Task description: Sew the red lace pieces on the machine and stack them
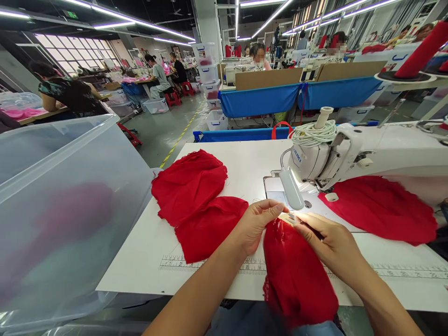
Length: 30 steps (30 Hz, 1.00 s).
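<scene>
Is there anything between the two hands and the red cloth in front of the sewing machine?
Nothing visible. The left hand pinches the top edge of the red cloth and the right hand rests on it, close before the sewing machine. Other red pieces lie apart.

**Red on White**

The cloth (297,275) is red, lacy at its edge. The stack (191,184) and the panel (381,207) are plain red, as is the cone (422,51). Table (245,168), machine (385,149) and cord (311,133) are white. The drape (259,100) is blue, the floor line (178,137) yellow.
</scene>
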Tool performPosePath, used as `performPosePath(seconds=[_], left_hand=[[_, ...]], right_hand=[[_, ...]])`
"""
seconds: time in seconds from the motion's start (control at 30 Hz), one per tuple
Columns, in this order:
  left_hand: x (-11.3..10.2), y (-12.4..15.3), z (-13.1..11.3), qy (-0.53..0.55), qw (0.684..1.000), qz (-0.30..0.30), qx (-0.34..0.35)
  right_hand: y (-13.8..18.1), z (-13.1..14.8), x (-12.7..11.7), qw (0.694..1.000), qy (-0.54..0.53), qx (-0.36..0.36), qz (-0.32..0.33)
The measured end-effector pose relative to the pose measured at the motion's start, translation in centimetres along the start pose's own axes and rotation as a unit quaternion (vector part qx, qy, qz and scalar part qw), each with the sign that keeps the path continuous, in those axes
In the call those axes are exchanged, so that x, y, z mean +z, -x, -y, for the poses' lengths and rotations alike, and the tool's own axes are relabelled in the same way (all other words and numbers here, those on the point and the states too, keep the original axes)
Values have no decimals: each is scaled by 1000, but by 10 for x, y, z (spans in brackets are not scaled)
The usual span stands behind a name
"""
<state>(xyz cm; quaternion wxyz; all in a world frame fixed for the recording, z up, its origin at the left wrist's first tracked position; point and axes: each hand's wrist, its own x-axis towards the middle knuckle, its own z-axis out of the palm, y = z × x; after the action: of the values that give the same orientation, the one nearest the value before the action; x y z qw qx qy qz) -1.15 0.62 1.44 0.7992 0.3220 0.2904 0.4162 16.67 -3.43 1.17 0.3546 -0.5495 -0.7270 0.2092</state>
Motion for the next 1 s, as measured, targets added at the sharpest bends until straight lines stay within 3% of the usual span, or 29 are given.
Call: performPosePath(seconds=[0.13,0.37,0.5,0.6,0.7,0.87,1.0], left_hand=[[1,1,2,-23,1000,2,16],[3,5,2,-81,993,83,14],[2,6,-3,-208,976,65,-25],[3,6,-3,-280,959,50,-12],[4,6,-1,-285,956,64,7],[4,6,2,-227,971,69,-31],[3,6,2,-270,961,58,-29]], right_hand=[[2,8,11,993,-105,7,-52],[4,16,28,975,-184,43,-115],[8,9,25,958,-216,66,-178],[12,6,24,943,-248,88,-204],[13,5,26,937,-252,96,-220],[14,6,29,939,-227,71,-248],[14,13,31,913,-315,99,-241]])
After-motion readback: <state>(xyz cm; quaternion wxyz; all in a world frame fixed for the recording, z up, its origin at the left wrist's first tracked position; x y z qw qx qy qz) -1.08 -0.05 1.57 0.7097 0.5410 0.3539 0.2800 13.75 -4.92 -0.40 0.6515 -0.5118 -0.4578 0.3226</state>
